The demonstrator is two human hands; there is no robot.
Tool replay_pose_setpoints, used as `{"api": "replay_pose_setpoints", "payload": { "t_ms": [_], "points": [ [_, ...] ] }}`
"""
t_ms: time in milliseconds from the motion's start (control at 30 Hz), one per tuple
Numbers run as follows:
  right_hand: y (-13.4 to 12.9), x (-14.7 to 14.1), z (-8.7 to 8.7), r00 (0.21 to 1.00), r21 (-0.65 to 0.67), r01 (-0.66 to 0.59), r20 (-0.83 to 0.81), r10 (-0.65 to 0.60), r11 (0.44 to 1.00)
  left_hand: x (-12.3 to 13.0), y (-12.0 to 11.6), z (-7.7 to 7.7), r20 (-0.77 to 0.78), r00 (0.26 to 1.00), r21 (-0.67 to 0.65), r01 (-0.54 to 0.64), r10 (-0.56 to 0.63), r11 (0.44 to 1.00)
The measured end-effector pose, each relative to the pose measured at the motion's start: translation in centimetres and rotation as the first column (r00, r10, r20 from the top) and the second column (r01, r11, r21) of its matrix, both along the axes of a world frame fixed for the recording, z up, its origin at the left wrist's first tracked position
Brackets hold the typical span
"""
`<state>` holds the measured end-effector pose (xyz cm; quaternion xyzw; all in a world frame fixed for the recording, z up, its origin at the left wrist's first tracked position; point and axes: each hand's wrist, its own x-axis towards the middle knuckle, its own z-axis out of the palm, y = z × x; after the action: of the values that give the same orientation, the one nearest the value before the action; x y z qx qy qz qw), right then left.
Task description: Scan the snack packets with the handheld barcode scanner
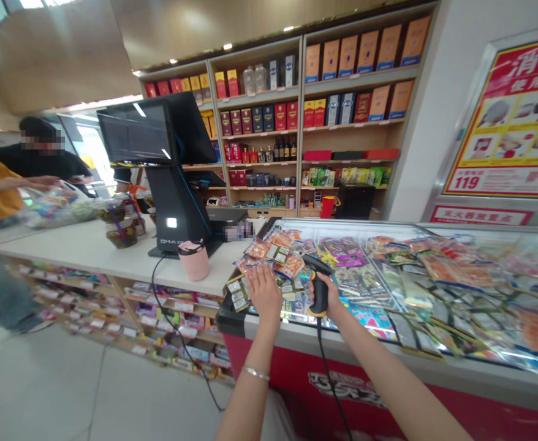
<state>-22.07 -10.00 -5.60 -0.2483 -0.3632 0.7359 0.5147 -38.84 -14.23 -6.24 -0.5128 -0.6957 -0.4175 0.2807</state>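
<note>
My left hand lies palm down with its fingers stretched out on a pile of clear-and-orange snack packets at the left end of a glass-topped freezer. Just left of this hand, a packet with a white label hangs near the freezer's corner. My right hand is closed round the grip of a black and yellow barcode scanner. The scanner's head is over the packets, pointing left towards my left hand. From its base a black cable runs down in front of the freezer.
More packets cover the freezer top to the right. On the white counter at left stand a pink cup, a point-of-sale screen and jars. Two people stand beyond, with a plastic bag. Stocked shelves line the back.
</note>
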Motion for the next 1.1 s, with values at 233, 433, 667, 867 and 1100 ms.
{"api": "replay_pose_setpoints", "payload": {
  "t_ms": [233, 433, 667, 867, 1100],
  "points": [
    [0.4, 0.1, -0.3, 1.0, 0.008, 0.002, 0.018, -0.002, 1.0, 0.2, -0.2, 0.3, -0.001, 1.0, -0.004, -0.003, 0.003, 1.0],
    [-1.0, 1.2, 0.7, 0.998, 0.085, 0.039, -0.059, -0.034, 0.996, 0.0, -0.2, 0.4, 0.001, 1.0, -0.014, 0.013, -0.013, 1.0],
    [-3.0, 7.8, 4.2, 0.986, 0.211, 0.149, -0.11, -0.128, 0.966, 1.8, -1.2, 1.6, -0.042, 0.998, -0.018, 0.052, -0.052, 0.999],
    [-3.9, 17.0, 6.6, 0.957, 0.28, 0.288, -0.118, -0.265, 0.916, 9.5, 0.0, 3.1, -0.151, 0.947, -0.123, 0.266, -0.283, 0.956],
    [-5.1, 26.6, 7.8, 0.868, 0.303, 0.496, -0.133, -0.479, 0.814, 19.6, 2.0, 7.4, -0.204, 0.831, -0.124, 0.503, -0.518, 0.855]
  ]
}}
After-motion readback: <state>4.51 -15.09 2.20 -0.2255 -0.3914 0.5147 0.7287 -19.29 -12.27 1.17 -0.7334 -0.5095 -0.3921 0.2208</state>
